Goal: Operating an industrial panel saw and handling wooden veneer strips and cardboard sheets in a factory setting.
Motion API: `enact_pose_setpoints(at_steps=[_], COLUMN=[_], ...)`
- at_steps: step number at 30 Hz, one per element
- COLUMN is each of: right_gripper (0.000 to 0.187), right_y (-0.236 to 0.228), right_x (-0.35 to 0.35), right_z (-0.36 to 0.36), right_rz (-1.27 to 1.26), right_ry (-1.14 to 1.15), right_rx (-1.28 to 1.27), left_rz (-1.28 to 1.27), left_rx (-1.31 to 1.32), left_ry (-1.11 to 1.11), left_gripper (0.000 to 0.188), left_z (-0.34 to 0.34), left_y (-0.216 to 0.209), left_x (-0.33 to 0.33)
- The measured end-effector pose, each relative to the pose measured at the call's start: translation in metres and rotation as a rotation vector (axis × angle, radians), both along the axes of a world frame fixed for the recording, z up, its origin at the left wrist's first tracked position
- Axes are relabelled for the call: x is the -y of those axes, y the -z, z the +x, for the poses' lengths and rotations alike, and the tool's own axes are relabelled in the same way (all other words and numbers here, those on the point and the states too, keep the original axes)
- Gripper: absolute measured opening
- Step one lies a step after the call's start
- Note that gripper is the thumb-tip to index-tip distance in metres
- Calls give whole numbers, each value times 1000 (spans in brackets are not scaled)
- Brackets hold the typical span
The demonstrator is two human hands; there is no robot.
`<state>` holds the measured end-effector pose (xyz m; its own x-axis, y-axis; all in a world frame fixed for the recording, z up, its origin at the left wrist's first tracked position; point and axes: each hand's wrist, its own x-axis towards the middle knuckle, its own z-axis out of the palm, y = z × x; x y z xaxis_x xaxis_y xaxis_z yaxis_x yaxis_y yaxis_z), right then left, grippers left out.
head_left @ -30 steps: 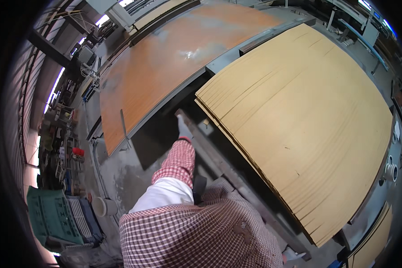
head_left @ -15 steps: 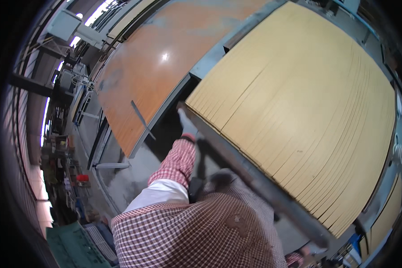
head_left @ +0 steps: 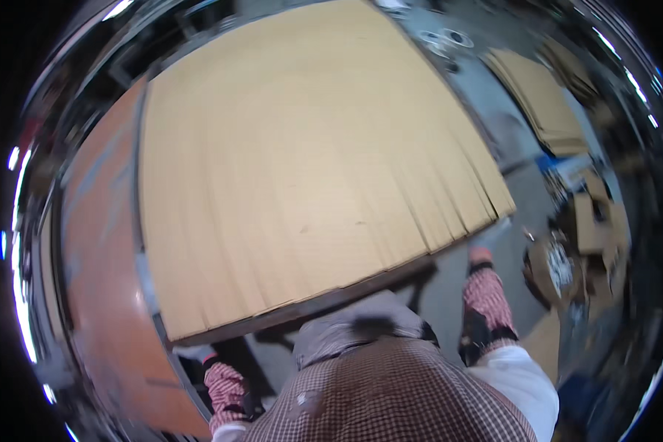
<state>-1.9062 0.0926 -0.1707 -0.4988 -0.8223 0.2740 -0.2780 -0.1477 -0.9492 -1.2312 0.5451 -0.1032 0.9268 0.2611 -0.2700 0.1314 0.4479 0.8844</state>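
A wide stack of tan cardboard sheets (head_left: 295, 162) fills the middle, its near layers fanned in uneven steps. Beneath its near edge runs a dark rail (head_left: 331, 298). At the rail's left end is my left hand (head_left: 193, 353), in a pale glove and closed round that end. My right hand (head_left: 495, 233), gloved too, grips the right end, just below the stack's near right corner. Motion blur softens both hands, and the fingers under the rail are hidden. Red checked sleeves cover both forearms.
An orange-brown tabletop (head_left: 103, 243) with a grey edge stands close along the stack's left side. To the right lie more flat cardboard sheets (head_left: 541, 103) and an open cardboard box (head_left: 593, 225). White round parts (head_left: 446, 38) sit beyond the far right corner.
The view has swung to the right, so the stack now lies straight ahead and the orange-brown tabletop is at the left. My right hand has come into clear view. Both hands stay at the rail's ends.
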Motion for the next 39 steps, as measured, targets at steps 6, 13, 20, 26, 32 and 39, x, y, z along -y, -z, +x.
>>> enact_pose_setpoints(at_steps=[6,13,20,26,32,39], right_gripper=[52,56,45,49,57,56], right_y=[-41,-62,-91,-91,-106,-66], right_x=[19,54,49,92,97,121], right_z=[0,40,60,69,98,40], right_rz=[-166,-91,-199,-86,-131,-34], right_ry=[-171,8,-117,0,-89,290], right_rx=[1098,1094,1076,1092,1095,796], left_rz=[-162,-233,-324,-126,3,545], left_rx=[-75,-33,44,149,213,99], left_ry=[157,112,134,-6,24,109], left_gripper=[83,78,70,52,61,69], left_z=[-18,17,27,49,97,46], left_y=[-43,-43,-50,-42,-9,-62], left_x=[55,70,38,86,37,128])
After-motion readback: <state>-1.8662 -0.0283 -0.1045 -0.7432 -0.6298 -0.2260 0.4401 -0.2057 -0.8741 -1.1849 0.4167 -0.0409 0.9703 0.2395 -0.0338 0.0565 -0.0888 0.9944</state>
